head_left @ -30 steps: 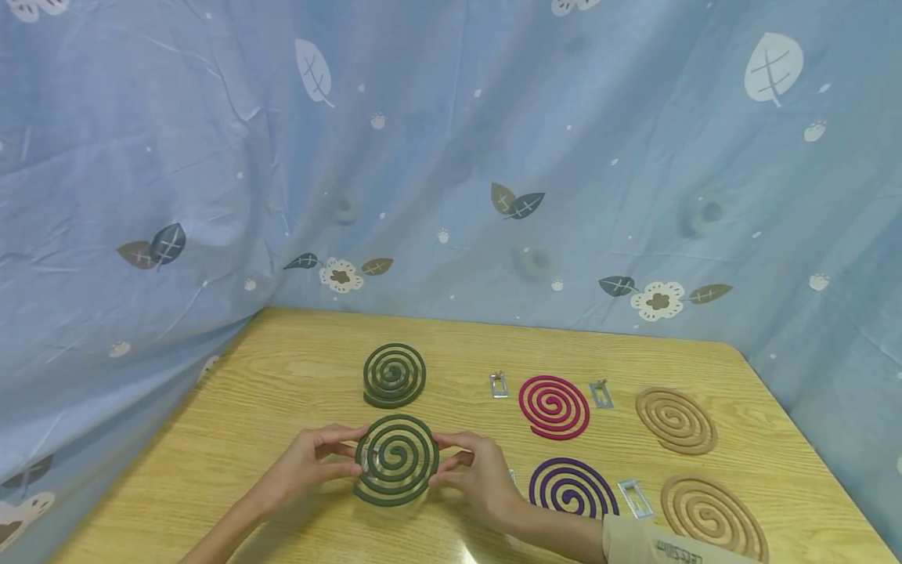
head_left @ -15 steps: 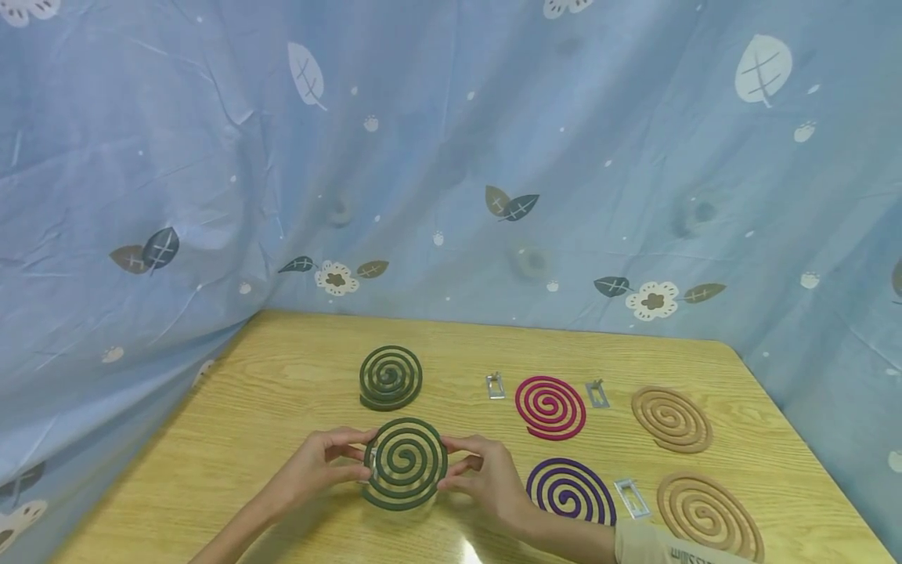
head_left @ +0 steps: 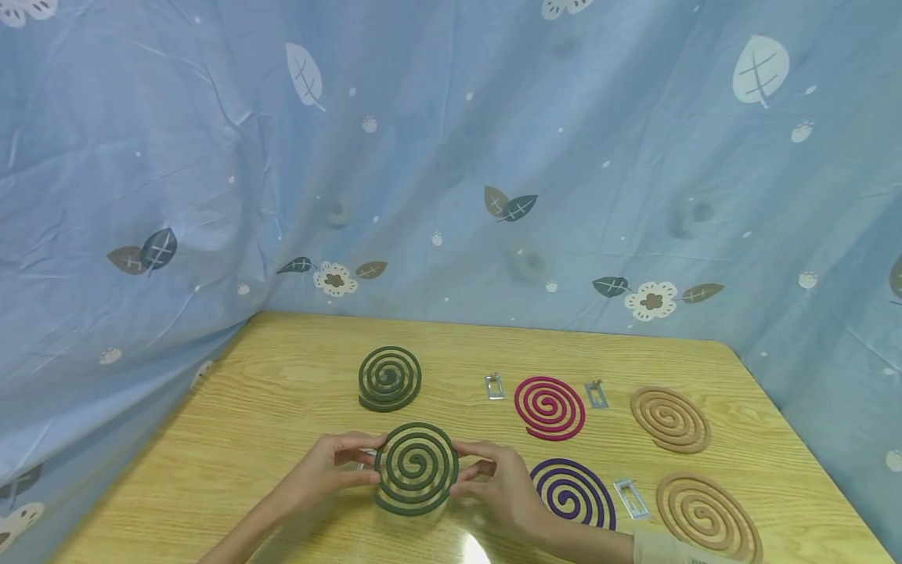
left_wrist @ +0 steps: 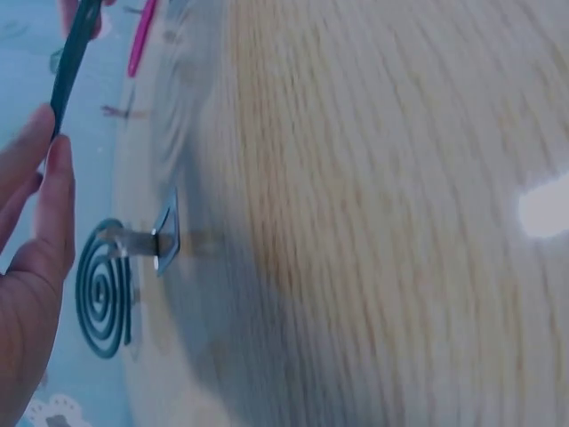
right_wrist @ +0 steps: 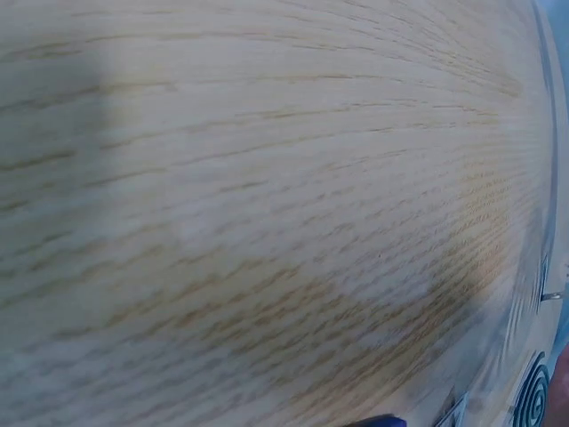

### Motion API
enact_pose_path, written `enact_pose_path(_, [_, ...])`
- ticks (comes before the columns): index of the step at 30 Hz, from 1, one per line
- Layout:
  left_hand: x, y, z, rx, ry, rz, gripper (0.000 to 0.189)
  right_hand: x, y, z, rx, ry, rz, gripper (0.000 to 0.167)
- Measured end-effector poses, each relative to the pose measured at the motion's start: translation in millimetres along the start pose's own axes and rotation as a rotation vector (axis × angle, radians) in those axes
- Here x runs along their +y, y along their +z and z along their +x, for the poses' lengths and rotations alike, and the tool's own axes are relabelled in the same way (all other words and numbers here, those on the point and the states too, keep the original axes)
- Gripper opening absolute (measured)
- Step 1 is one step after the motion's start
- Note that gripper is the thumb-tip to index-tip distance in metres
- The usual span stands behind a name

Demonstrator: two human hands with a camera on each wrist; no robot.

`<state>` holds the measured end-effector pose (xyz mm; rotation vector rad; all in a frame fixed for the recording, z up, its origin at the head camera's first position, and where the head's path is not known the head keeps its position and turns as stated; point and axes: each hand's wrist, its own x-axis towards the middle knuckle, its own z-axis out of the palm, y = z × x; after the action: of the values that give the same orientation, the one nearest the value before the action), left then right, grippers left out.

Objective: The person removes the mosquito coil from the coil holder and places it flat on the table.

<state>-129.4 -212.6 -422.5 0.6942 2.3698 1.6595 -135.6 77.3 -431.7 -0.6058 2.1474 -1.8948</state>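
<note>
A dark green mosquito coil (head_left: pixel 417 460) is held over the table by its opposite edges. My left hand (head_left: pixel 334 468) pinches its left rim between thumb and fingers, while my right hand (head_left: pixel 502 479) pinches the right rim. Edge-on, the held coil (left_wrist: pixel 73 67) shows in the left wrist view. Just behind the left fingers, a small metal coil stand (left_wrist: pixel 167 236) rests on the table with its tongue raised. Farther back lies a second green coil (head_left: pixel 390 378). The right wrist view shows mostly table, with part of a hand at its right edge.
On the wooden table (head_left: pixel 282 384), a magenta coil (head_left: pixel 550 408), a purple coil (head_left: pixel 572 492) and two tan coils (head_left: pixel 671 420) lie to the right. Metal stands (head_left: pixel 495 385) lie among them. A blue patterned cloth (head_left: pixel 423 157) hangs behind the table and along its sides.
Both hands have shifted the held green coil slightly right and nearer the person. The metal stand, earlier seen through the coil's rings, now shows beside its left rim.
</note>
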Motion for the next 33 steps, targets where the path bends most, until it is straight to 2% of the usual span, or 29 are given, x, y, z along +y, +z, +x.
enact_pose_path(7, [1.2,8.1,2.0,0.055,-0.060,-0.026,0.046,-0.2,-4.6,-1.9,0.009,0.003,-0.010,0.052])
enact_pose_path(15, [3.6,18.7,2.8,0.069,-0.079,-0.058,0.049,3.5,-11.4,-5.8,-0.031,-0.020,-0.043,0.051])
enact_pose_path(22, [7.8,28.6,2.5,0.103,-0.083,-0.015,0.048,7.9,-16.6,-8.3,-0.038,-0.051,-0.075,0.049])
enact_pose_path(28, [8.4,31.6,4.1,0.083,-0.121,-0.058,0.052,9.6,-19.5,-11.1,-0.050,-0.028,-0.103,0.048])
enact_pose_path(33, [11.6,28.6,6.5,0.064,-0.144,-0.031,0.050,5.6,-20.7,-10.4,-0.066,-0.037,-0.133,0.048])
